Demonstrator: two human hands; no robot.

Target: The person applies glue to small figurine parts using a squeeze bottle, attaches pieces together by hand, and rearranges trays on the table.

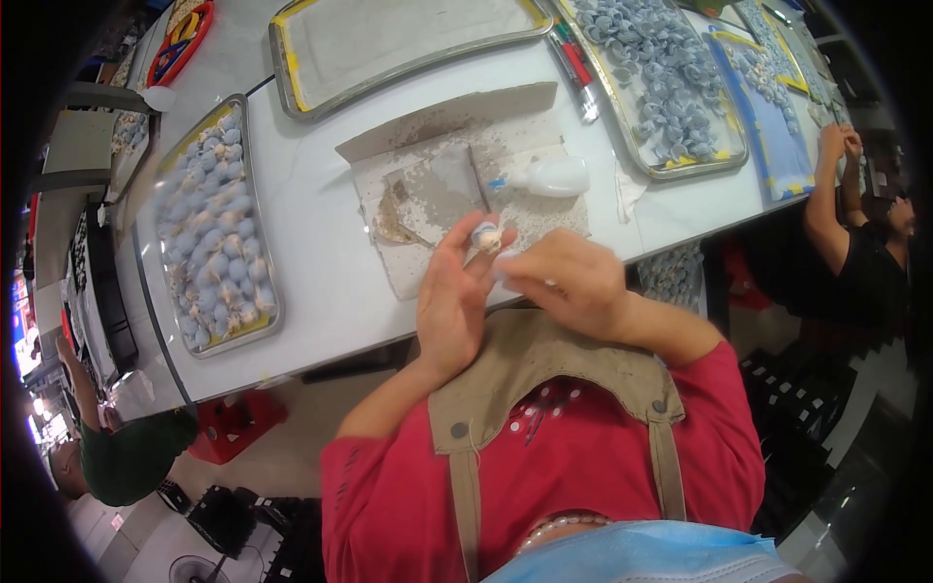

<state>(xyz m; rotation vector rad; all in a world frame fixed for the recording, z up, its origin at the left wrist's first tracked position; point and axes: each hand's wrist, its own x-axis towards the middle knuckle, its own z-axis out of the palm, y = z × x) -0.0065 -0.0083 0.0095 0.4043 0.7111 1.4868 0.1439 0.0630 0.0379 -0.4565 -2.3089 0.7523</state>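
A small cream and grey-blue figure [487, 236] was at the fingertips of the left hand [452, 301], above the near side of a sheet of cardboard [413, 277]. That hand was gripping the figure, palm partly turned up. The right hand [583, 277] was just beside it, its fingers closed on a small pale piece [501, 266] too blurred to make out. Beyond the hands, a white squeeze bottle [558, 177] with a blue tip lay on its side on the stained cardboard. The cardboard rested on a white table [316, 185]. To the left stood a metal tray [241, 339] full of round grey-blue and cream pieces; to the right, another tray [692, 172] held grey-blue cupped pieces, with pens [573, 62] lying along its left side.
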